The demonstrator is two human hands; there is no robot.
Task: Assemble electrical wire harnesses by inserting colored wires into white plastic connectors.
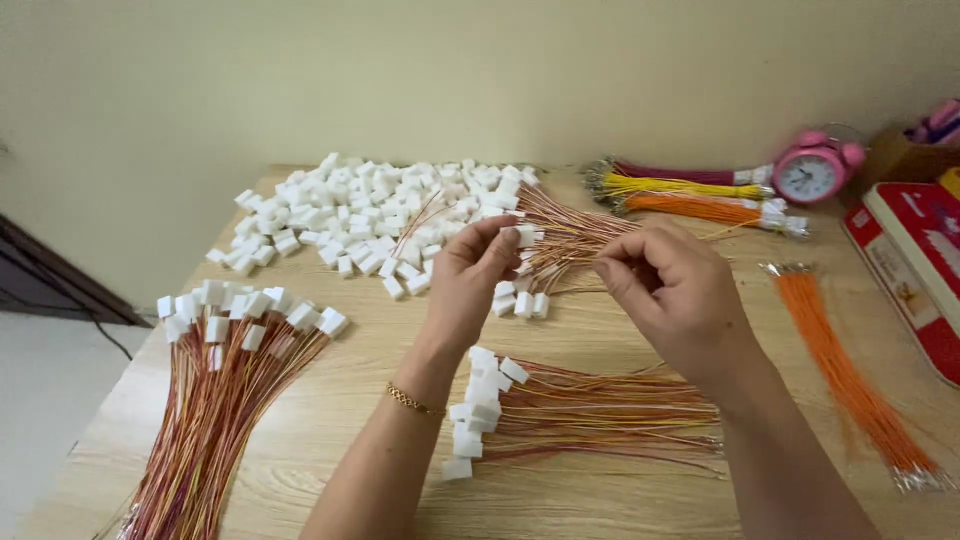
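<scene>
the left hand (478,268) pinches a small white plastic connector (523,236) between thumb and fingertips, held up above the wooden table (330,420). the right hand (672,290) is curled close beside it, fingertips drawn together near the thin red and yellow wires (570,240) that run from the connector; whether it actually grips a wire cannot be told. a gold bracelet (412,402) sits on the left wrist.

just below the hands lies a finished bundle of wired connectors (580,412). behind the grip is a heap of loose white connectors (370,215). well to the left lies a larger wired bundle (225,400). to the right of the right hand lies a bundle of orange wires (850,380); beyond it, purple, yellow and orange wire bundles (690,195), a pink alarm clock (815,170) and a red box (915,265).
</scene>
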